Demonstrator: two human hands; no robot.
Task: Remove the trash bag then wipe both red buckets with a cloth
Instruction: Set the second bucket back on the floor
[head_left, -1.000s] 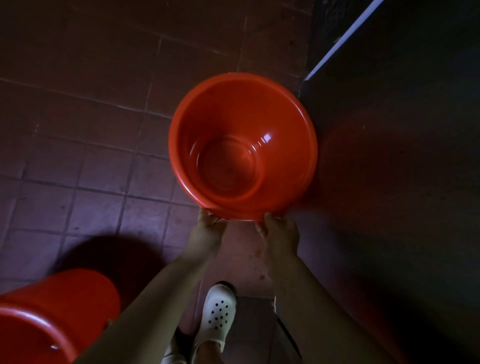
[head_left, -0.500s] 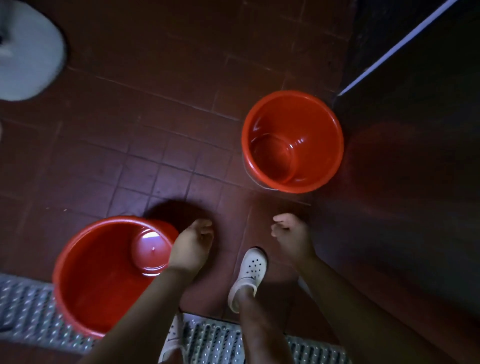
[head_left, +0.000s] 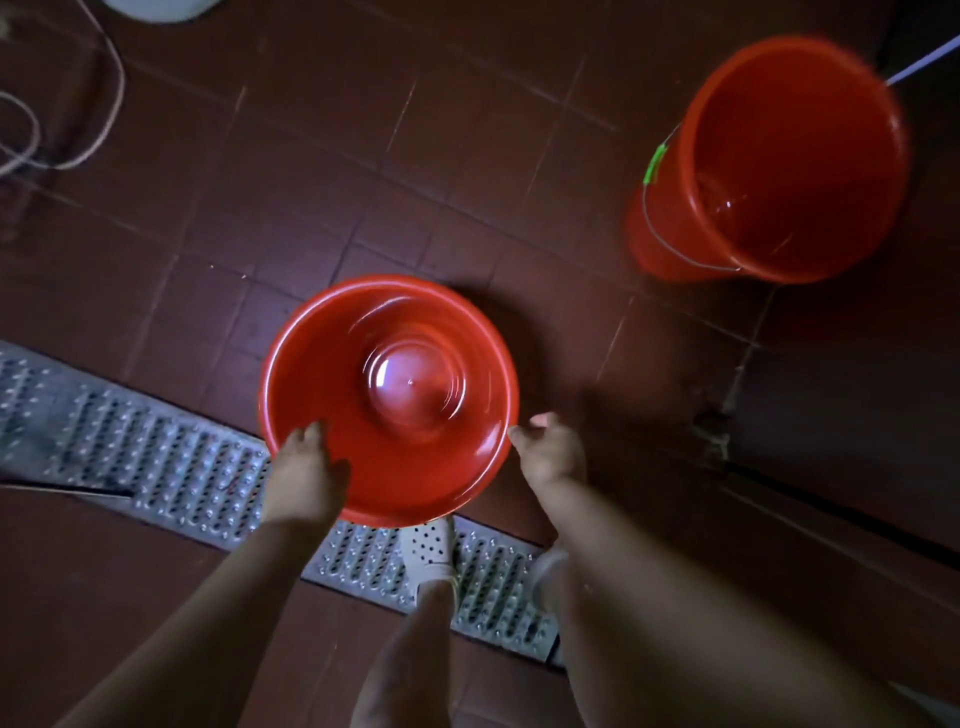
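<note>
A: Since half a second ago, your two hands are gone from the empty air above the floor to the near red bucket (head_left: 388, 400), one at each side of its rim. Before, they were loosely curled and held nothing.

B: What is the grip now?

A: Your left hand (head_left: 306, 475) lies over the near-left part of the rim, with the thumb inside the bucket and the fingers at the rim, so it holds the rim. Your right hand (head_left: 548, 452) is at the right edge. Its fingertips are curled and touch the rim, but the picture is blurred there and I cannot tell if it really grips.

B: Where is this bucket standing?

A: It is over the dark red tiled floor (head_left: 311, 182), and its near edge is over the metal drain grate (head_left: 156, 457). If it rests on the floor or is lifted, I cannot tell. You look straight into it and it has nothing inside, only light reflecting on the bottom.

B: And the other bucket?

A: The second red bucket (head_left: 779, 166) stands well apart from the near bucket, far to the right of it. It is upright, with a wire handle (head_left: 670, 249) hanging at its side and a green grip (head_left: 653, 166) on this handle.

B: Something else?

A: Your white perforated shoe (head_left: 428, 545) is on the grate, just on your side of the near bucket. Far to the left of the bucket, some thin cords (head_left: 109, 104) lie on the tiles.
</note>
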